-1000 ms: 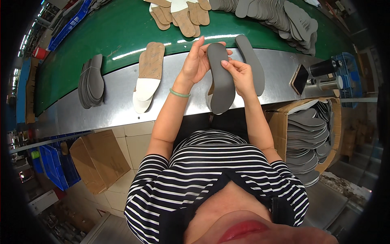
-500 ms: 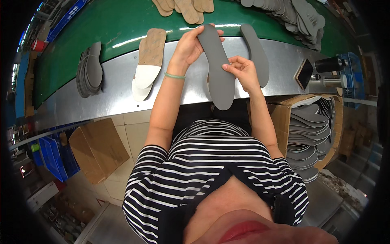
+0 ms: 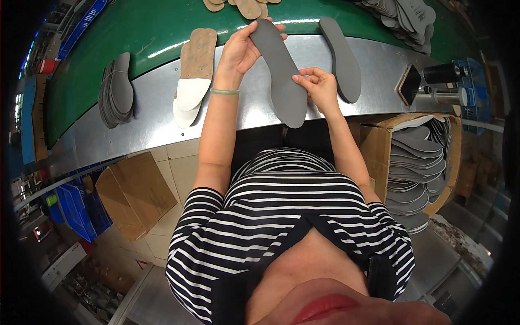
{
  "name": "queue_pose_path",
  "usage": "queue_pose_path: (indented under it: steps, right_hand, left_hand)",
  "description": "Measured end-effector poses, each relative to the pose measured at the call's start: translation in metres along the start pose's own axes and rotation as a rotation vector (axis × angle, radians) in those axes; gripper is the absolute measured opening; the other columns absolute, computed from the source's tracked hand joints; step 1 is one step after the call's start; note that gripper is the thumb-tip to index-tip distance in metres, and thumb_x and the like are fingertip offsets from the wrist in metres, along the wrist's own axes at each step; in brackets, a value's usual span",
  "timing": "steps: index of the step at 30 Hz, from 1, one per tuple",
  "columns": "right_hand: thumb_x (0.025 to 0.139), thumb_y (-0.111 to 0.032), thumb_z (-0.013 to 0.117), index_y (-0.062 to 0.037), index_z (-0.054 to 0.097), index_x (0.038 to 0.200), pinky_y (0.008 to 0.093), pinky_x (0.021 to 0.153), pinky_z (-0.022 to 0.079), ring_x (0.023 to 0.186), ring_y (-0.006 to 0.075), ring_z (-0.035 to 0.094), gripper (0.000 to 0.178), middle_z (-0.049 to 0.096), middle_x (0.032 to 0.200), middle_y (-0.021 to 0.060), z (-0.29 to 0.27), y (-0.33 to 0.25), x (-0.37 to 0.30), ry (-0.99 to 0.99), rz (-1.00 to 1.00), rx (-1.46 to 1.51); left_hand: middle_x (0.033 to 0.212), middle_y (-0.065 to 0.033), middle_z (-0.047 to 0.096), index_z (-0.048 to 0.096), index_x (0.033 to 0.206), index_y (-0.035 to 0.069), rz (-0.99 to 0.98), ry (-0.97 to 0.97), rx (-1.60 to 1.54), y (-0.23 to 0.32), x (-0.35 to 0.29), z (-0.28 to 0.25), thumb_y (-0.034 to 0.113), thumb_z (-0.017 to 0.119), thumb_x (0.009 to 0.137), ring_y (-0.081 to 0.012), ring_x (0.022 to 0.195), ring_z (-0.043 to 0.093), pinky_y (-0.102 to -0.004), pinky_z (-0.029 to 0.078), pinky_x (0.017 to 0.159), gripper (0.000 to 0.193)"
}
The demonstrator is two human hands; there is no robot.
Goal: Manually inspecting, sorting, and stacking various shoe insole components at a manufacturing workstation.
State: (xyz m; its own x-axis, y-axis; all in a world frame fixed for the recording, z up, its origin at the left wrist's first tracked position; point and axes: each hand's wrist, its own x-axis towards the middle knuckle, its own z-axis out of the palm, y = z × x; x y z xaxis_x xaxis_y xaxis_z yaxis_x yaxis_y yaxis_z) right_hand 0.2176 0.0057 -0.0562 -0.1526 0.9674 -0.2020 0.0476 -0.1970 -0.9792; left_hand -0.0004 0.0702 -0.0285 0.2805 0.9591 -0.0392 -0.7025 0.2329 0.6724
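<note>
A grey shoe insole (image 3: 281,76) is held above the metal table edge between my two hands. My left hand (image 3: 242,51) grips its upper end, thumb on the face and fingertips showing past the far side. With thumb and fingers, my right hand (image 3: 319,86) pinches its right edge near the middle. Right of it lies a grey insole stack (image 3: 344,67) on the table. On the left rest brown insole boards with white ends (image 3: 195,70), one overlapping another. Whatever is behind the held insole is hidden.
A tied bundle of grey insoles (image 3: 120,92) lies at the left. Brown boards (image 3: 249,7) and more grey insoles (image 3: 414,21) are on the green surface (image 3: 303,27). At right are a phone (image 3: 408,85) and a carton (image 3: 454,162) full of insoles.
The view has shifted slightly, so the table sits higher in the picture. Both hands still hold the insole, which has moved a little up and left.
</note>
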Motion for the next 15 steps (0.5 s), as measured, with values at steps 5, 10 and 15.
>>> queue_pose_path:
  steps: [5, 10, 15]
  right_hand:
    - [0.083, -0.012, 0.074, 0.0056, 0.065, 0.093, 0.0205, 0.041, 0.041, 0.048, 0.0066, 0.057, 0.022, 0.066, 0.062, 0.0046, 0.002, 0.002, 0.0, 0.0, -0.01, -0.017]
    - [0.083, -0.011, 0.073, 0.0046, 0.065, 0.089, 0.0211, 0.044, 0.042, 0.051, 0.0071, 0.058, 0.018, 0.067, 0.063, 0.0058, 0.002, 0.01, 0.006, 0.006, -0.011, 0.011]
    - [0.082, -0.01, 0.071, 0.0006, 0.065, 0.081, 0.0265, 0.05, 0.045, 0.054, 0.0126, 0.062, 0.012, 0.067, 0.065, 0.0084, -0.001, 0.004, 0.008, -0.002, -0.118, -0.238]
  left_hand:
    - [0.124, -0.0293, 0.055, 0.046, 0.128, -0.007, -0.004, -0.002, 0.033, 0.001, -0.004, 0.0, 0.022, 0.038, 0.102, -0.0424, 0.116, 0.055, -0.0483, 0.049, 0.097, 0.04]
    - [0.116, -0.0248, 0.062, 0.049, 0.123, -0.007, 0.007, -0.019, 0.06, 0.005, -0.01, 0.015, 0.019, 0.04, 0.101, -0.0369, 0.105, 0.063, -0.0412, 0.052, 0.092, 0.036]
    - [0.111, -0.0173, 0.065, 0.054, 0.125, 0.0, 0.516, 0.165, 0.949, 0.02, -0.029, 0.03, 0.015, 0.058, 0.09, -0.0337, 0.106, 0.059, -0.0386, 0.047, 0.093, 0.038]
